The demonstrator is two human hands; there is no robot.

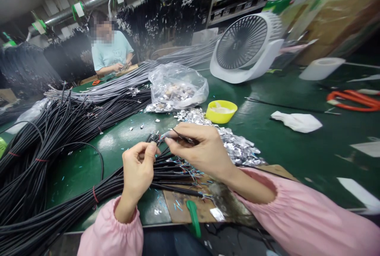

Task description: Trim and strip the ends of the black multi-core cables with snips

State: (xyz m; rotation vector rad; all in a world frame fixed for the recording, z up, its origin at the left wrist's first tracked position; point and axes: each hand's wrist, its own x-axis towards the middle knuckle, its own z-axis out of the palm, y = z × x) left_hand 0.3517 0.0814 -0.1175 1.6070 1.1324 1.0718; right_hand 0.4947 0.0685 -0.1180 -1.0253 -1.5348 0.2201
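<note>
In the head view, my left hand [139, 165] is pinched close to the stripped end of a cable [162, 137], with thumb and forefinger together. My right hand [202, 145] is closed around a dark, slim metal tool [184, 136], perhaps tweezers, and its fingertips meet the same cable end. Fine wires show between the two hands, blurred in part. Under them lies a bundle of black cables [113, 186], tied with a red band, its stripped ends showing blue and white wires. Shiny foil scraps [237, 145] are heaped behind my right hand.
A clear bag [178, 86] of scraps and a yellow dish [221, 112] stand beyond my hands. A white fan [245, 48] is behind them. More black cables [35, 161] fill the left. Orange-handled scissors [353, 100] lie right. A co-worker [111, 52] sits across the table.
</note>
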